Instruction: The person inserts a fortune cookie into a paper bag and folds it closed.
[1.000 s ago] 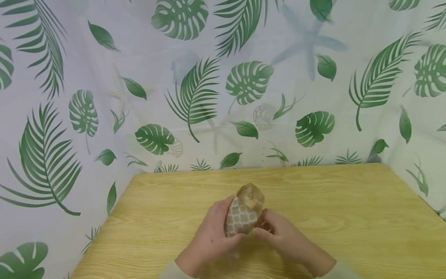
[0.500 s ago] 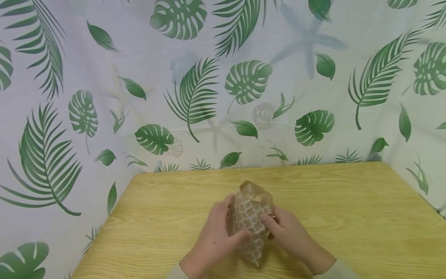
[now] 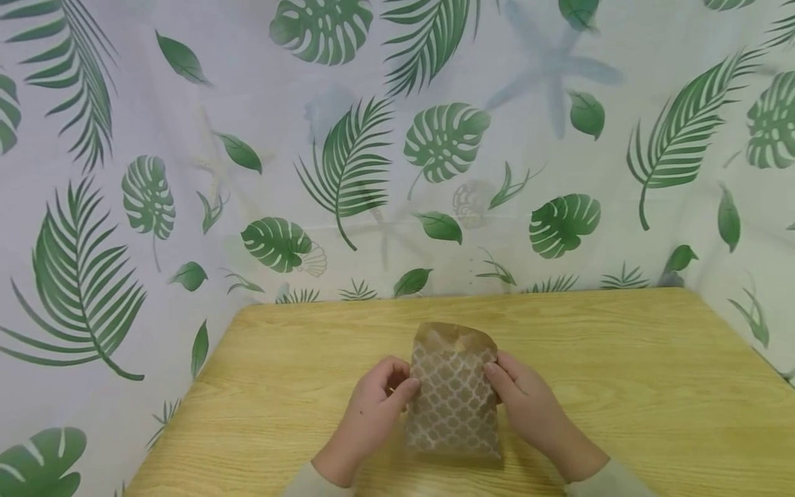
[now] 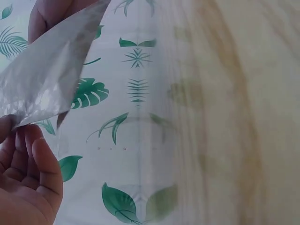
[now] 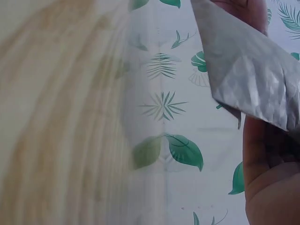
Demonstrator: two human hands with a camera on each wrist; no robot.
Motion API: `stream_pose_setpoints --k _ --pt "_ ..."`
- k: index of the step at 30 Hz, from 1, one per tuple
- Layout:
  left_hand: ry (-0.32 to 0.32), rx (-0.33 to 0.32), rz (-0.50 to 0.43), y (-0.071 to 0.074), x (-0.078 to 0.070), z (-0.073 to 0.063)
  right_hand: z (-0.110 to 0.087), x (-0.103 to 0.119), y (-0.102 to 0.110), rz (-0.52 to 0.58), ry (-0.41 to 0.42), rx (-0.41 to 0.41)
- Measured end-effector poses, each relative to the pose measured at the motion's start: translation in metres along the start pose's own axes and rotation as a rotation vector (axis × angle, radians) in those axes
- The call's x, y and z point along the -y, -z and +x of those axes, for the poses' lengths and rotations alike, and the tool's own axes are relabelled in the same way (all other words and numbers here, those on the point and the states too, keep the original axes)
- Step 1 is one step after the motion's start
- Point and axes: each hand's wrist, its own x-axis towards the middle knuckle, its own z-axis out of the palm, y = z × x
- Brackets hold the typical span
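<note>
over the table, head view: your left hand and right hand pinch the patterned bag by opposite edges | left wrist: thumb at its edge, grip lightly against creasing | right wrist: fingers partly behind it, match tension

One left hand and one right hand, two in all, flank one patterned paper bag at the lower centre of the frame, with two pale sleeves at the bottom edge and one wood-grain table across the lower part. On the leaf-print backdrop, one large blue starfish appears at upper right and four fan-shaped green tufts at mid-frame.
</note>
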Motion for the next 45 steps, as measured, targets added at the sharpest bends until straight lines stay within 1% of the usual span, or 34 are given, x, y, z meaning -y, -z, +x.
stream_pose_setpoints --k 2,4,5,7,10,12,15,18,22,27,30,33,36,39,42,45 --pt "0.002 0.017 -0.005 0.000 0.000 0.000 0.000 -0.001 0.001 0.016 0.005 0.003" --pt "-0.001 0.016 -0.005 0.001 0.000 0.000 0.001 -0.002 0.002 0.025 -0.001 0.004" --pt "-0.006 0.005 -0.008 0.001 0.000 0.000 0.001 -0.002 0.002 0.029 -0.005 -0.001" --pt "-0.015 -0.040 -0.004 0.003 0.000 0.000 0.002 -0.003 0.001 0.033 -0.015 -0.020" --pt "-0.027 -0.104 0.005 0.004 0.000 0.000 0.002 -0.003 -0.001 0.003 -0.014 -0.060" --pt "-0.035 -0.112 0.005 0.005 0.000 0.000 0.001 -0.002 -0.002 -0.041 -0.008 -0.083" --pt "-0.040 -0.090 -0.011 0.004 0.000 -0.001 0.000 -0.001 -0.003 -0.108 0.014 -0.098" --pt "-0.027 -0.080 -0.020 0.004 -0.001 -0.001 0.000 0.000 -0.002 -0.138 0.067 -0.106" --pt "0.000 -0.092 -0.004 0.007 0.000 0.000 -0.001 -0.001 -0.001 -0.107 0.143 -0.140" --pt "-0.005 -0.062 0.008 0.010 0.000 0.001 -0.001 -0.003 0.001 -0.082 0.193 -0.176" --pt "-0.015 -0.045 0.028 0.010 0.000 0.000 0.000 -0.004 0.000 -0.066 0.194 -0.166" --pt "-0.032 -0.042 0.054 0.010 -0.002 -0.001 0.001 -0.004 -0.001 -0.067 0.204 -0.151" --pt "-0.059 -0.035 0.091 0.012 -0.005 -0.002 0.001 -0.002 -0.001 -0.106 0.226 -0.141" --pt "-0.094 -0.030 0.130 0.016 -0.007 -0.002 0.000 -0.002 0.001 -0.142 0.225 -0.162" --pt "-0.124 -0.030 0.154 0.020 -0.006 -0.001 0.000 -0.003 0.006 -0.123 0.198 -0.192" --pt "-0.130 -0.035 0.172 0.023 -0.005 -0.001 0.001 -0.005 0.009 -0.059 0.170 -0.209"
